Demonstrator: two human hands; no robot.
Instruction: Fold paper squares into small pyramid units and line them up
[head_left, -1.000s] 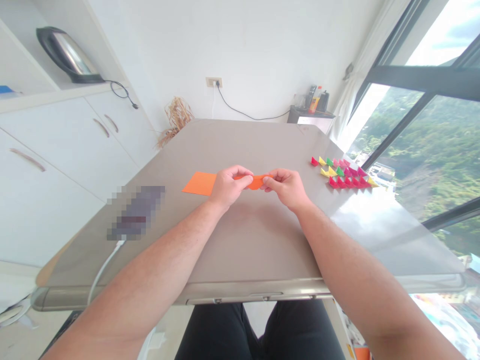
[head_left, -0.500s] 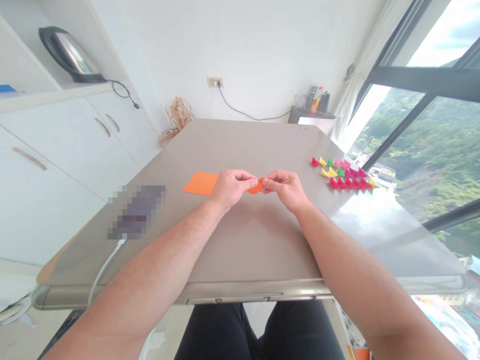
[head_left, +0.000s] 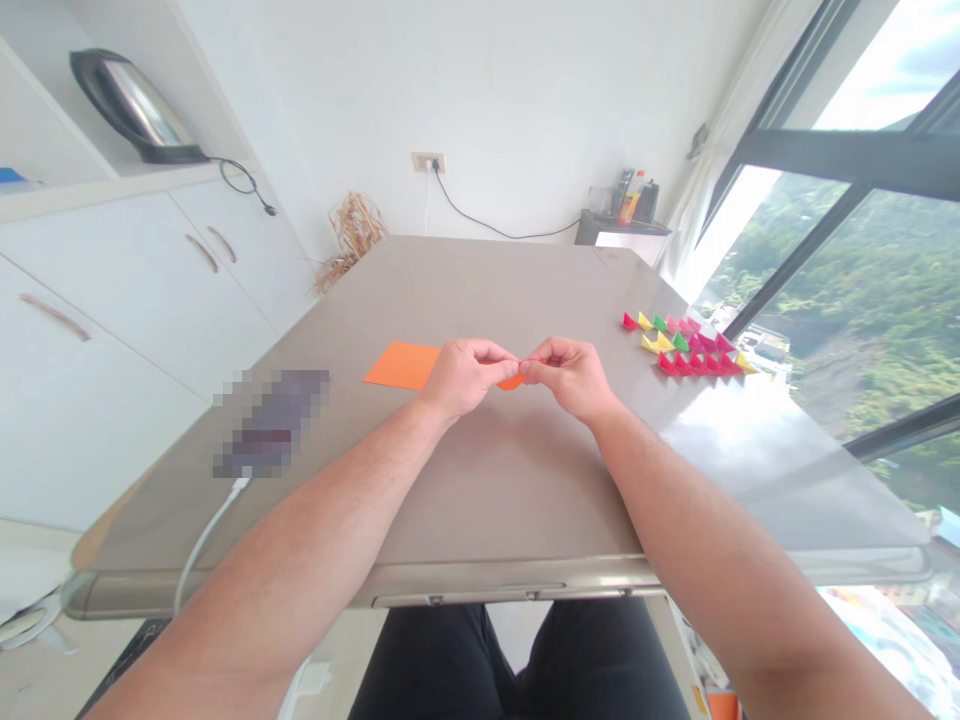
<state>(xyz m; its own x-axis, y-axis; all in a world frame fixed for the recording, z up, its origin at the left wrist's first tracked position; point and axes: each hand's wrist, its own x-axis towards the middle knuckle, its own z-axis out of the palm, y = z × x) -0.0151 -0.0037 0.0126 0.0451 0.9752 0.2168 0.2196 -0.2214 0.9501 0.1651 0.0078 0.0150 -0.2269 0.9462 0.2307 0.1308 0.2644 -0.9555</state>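
Note:
A small folded piece of orange paper (head_left: 511, 382) is pinched between both hands above the middle of the table. My left hand (head_left: 469, 375) is closed on its left side, thumb against fingers. On the other side my right hand (head_left: 566, 372) pinches it too, and the two thumbs nearly meet. Fingers cover most of the folded paper, so its exact shape is hidden. Flat orange paper (head_left: 401, 365) lies on the table just left of my left hand, partly behind it.
Several small folded paper boats (head_left: 694, 345) in red, yellow, green and pink stand in rows at the table's right. A blurred-out dark device (head_left: 274, 425) with a white cable (head_left: 206, 530) lies at the left. The table's front edge (head_left: 510, 580) runs below my forearms.
My right hand's fingertips have moved left, closer to my left thumb, and less of the folded orange paper shows between them. The flat paper stays on the table.

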